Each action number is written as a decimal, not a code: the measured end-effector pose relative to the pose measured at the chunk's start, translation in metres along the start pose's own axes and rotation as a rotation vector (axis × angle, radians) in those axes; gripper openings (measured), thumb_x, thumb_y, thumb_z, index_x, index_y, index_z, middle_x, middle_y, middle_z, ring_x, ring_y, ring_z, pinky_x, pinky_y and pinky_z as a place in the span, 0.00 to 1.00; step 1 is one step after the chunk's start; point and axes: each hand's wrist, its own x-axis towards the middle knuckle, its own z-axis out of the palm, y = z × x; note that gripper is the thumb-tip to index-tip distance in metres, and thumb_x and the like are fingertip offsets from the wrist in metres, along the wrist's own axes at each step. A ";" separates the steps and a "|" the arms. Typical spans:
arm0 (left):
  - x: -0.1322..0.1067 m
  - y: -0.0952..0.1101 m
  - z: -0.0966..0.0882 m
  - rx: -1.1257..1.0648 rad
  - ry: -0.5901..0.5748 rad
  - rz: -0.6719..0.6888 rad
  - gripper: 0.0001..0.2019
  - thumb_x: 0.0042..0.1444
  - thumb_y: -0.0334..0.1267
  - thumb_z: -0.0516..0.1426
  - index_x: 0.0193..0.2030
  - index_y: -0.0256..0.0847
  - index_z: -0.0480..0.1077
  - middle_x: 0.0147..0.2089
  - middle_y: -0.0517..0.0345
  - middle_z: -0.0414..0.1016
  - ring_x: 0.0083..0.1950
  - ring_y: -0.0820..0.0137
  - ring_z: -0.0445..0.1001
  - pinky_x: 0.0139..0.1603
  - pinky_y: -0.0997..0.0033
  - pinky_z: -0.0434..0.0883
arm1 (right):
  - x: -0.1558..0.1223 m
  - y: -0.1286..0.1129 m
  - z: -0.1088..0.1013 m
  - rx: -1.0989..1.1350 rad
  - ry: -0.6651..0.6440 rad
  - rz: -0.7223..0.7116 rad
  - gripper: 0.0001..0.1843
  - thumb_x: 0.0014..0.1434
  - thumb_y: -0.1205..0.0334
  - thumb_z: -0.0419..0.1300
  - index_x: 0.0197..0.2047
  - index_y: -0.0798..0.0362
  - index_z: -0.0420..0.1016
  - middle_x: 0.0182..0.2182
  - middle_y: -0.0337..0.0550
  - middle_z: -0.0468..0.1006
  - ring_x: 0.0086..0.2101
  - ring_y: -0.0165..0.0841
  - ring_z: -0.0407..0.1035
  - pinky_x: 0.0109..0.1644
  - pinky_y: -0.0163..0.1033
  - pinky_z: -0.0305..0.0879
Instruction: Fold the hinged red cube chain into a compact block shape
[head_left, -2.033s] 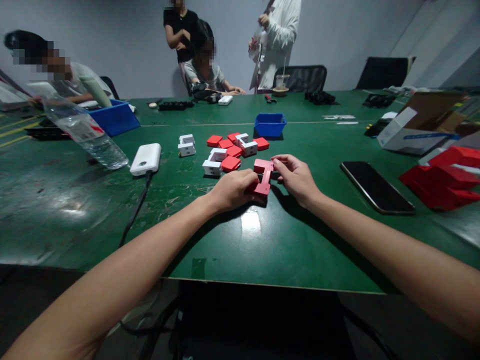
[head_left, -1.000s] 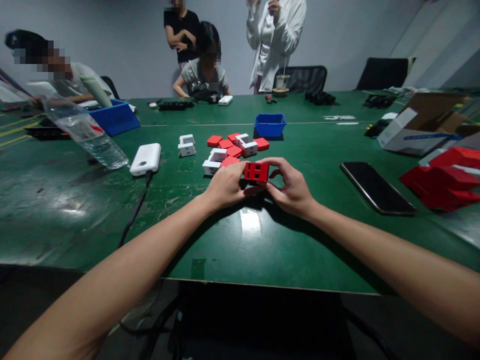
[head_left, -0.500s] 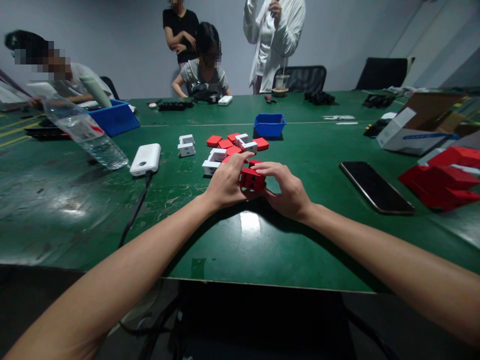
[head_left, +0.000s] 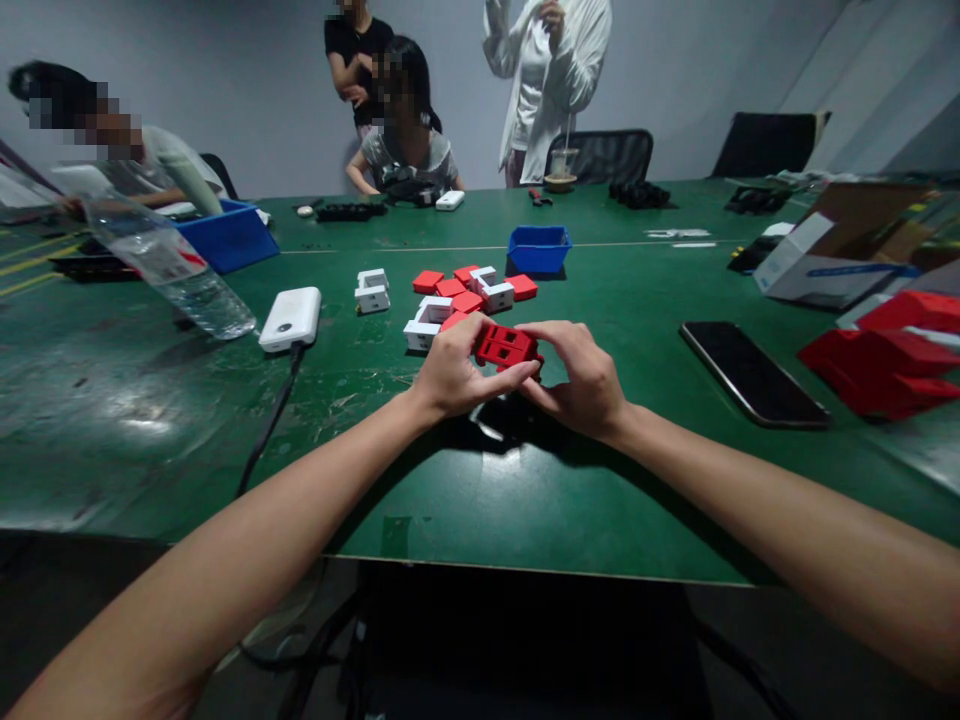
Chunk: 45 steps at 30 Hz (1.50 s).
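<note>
Between my two hands is a red plastic block with square holes in its upper face, held a little above the table. My left hand grips its left side, the thumb stretched along the near edge. On the block's right side, my right hand closes with fingers at the far edge and thumb below. Just beyond lie several flat red pieces in a loose pile. Among them are a white U-shaped bracket and another white bracket. A third white bracket stands apart on the left.
A blue bin sits past the pile. To the left are a white power bank with a black cable and a tilted water bottle. On the right lie a phone and red parts. Several people are across the green table.
The red block has been tilted so its holed face shows more from above. My left thumb has moved across its near edge, and the fingers of both hands have shifted around it.
</note>
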 end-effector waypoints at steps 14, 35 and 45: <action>0.004 -0.014 0.000 -0.267 -0.064 -0.349 0.30 0.62 0.63 0.46 0.22 0.40 0.65 0.19 0.61 0.66 0.20 0.73 0.65 0.24 0.71 0.61 | -0.003 0.011 0.009 0.118 -0.196 0.072 0.31 0.58 0.56 0.62 0.62 0.53 0.60 0.51 0.56 0.77 0.46 0.46 0.75 0.48 0.50 0.71; 0.007 -0.021 0.004 -0.273 -0.168 -0.458 0.26 0.66 0.57 0.43 0.26 0.40 0.63 0.21 0.59 0.66 0.24 0.70 0.67 0.28 0.70 0.63 | -0.008 0.020 0.013 0.143 -0.222 -0.025 0.42 0.55 0.54 0.69 0.68 0.51 0.58 0.50 0.55 0.78 0.47 0.47 0.75 0.49 0.52 0.73; 0.008 -0.022 0.005 -0.489 -0.099 -0.485 0.13 0.59 0.46 0.49 0.34 0.39 0.65 0.26 0.62 0.66 0.25 0.72 0.65 0.25 0.73 0.62 | -0.009 0.019 0.015 0.152 -0.195 -0.040 0.38 0.55 0.59 0.70 0.66 0.50 0.60 0.48 0.52 0.76 0.46 0.44 0.72 0.49 0.49 0.72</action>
